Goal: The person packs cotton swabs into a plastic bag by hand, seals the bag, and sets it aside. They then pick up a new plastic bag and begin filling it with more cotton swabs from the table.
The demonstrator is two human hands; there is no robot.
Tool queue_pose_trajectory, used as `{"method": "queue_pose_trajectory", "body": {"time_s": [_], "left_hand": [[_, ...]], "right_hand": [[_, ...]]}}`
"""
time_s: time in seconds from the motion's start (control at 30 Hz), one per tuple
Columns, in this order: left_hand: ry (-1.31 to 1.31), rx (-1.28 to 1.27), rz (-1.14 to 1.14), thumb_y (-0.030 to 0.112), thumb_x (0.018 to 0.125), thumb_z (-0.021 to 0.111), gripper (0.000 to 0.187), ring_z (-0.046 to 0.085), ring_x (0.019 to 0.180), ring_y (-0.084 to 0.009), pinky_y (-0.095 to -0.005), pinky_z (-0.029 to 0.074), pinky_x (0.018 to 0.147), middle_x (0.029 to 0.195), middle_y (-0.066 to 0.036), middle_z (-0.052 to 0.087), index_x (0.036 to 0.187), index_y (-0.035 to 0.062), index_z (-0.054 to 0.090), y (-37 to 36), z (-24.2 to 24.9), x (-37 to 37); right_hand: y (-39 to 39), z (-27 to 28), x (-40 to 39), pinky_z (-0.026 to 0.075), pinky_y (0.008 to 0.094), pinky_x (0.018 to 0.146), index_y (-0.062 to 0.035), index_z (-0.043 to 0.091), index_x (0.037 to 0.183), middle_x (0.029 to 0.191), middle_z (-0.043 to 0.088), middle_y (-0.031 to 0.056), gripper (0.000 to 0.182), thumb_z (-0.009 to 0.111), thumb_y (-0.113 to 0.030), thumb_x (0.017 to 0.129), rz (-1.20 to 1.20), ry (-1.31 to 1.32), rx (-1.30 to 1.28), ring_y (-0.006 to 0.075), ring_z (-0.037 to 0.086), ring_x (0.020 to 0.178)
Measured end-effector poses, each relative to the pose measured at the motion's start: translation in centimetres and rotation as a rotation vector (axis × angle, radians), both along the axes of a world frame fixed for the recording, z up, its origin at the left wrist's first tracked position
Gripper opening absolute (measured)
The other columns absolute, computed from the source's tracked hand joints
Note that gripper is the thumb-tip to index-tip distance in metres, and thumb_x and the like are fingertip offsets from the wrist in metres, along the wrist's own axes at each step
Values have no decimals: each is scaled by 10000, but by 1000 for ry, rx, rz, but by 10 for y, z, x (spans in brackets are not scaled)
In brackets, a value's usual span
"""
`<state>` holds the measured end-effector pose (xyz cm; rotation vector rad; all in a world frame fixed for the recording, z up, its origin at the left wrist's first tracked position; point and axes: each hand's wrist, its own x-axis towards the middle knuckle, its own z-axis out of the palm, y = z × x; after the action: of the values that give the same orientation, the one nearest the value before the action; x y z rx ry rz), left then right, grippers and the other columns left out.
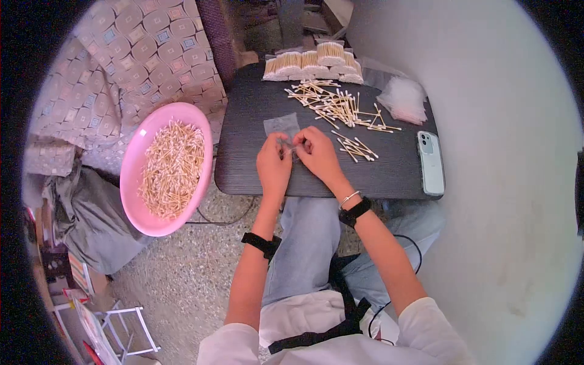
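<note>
A small clear plastic bag (281,125) is held over the near part of the dark table, its far end lying flat beyond my fingers. My left hand (274,161) pinches one side of the bag's near edge. Close beside it, my right hand (317,155) pinches the other side, fingertips almost touching the left ones. No cotton swabs can be made out inside the bag. To the right of my right hand lies a small group of loose cotton swabs (355,146). Behind it spreads a larger loose pile of cotton swabs (340,107).
Filled swab packets (304,63) are stacked at the back of the table (243,140). A heap of clear bags (403,100) lies at the right, with a phone (431,163) nearer me. Left of the table is a pink tub (132,198) of swabs. A wall (486,152) rises at right.
</note>
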<state>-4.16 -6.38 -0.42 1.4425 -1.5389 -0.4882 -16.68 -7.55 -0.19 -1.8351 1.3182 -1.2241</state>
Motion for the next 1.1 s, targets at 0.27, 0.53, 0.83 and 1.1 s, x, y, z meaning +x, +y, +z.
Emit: {"method": "queue_pose_trajectory", "body": {"time_s": [0.27, 0.53, 0.83, 1.1], "left_hand": [[-104, -61, 9, -16, 741, 565, 236, 508, 577, -247, -354, 412, 554, 704, -108, 524, 961, 60, 529, 5, -1, -2], [-250, -96, 59, 52, 839, 479, 154, 570, 723, -372, -453, 462, 584, 940, -126, 523, 988, 90, 463, 3, 4, -9], [-220, 11, 51, 46, 805, 531, 216, 576, 793, -349, -417, 463, 665, 945, -148, 547, 1016, 62, 489, 4, 8, -11], [-262, -8, 27, 11, 764, 536, 282, 570, 782, -352, -427, 465, 641, 966, -148, 496, 1034, 58, 472, 10, 13, -12]], "right_hand": [[7, 4, -8, 431, 275, 563, -34, 559, 835, 808, 508, 70, 137, 602, 8, 712, 23, -139, 11, 177, 513, 603], [4, 2, -10, 405, 269, 552, -31, 538, 874, 786, 426, 66, 209, 606, 16, 682, -43, -131, -27, 160, 450, 617], [6, 7, -11, 386, 268, 573, -43, 529, 848, 784, 414, 58, 191, 585, 11, 674, 9, -167, -27, 158, 436, 650], [4, 2, -8, 392, 263, 580, -42, 540, 841, 787, 436, 50, 194, 582, 29, 665, -43, -166, -111, 152, 447, 662]]}}
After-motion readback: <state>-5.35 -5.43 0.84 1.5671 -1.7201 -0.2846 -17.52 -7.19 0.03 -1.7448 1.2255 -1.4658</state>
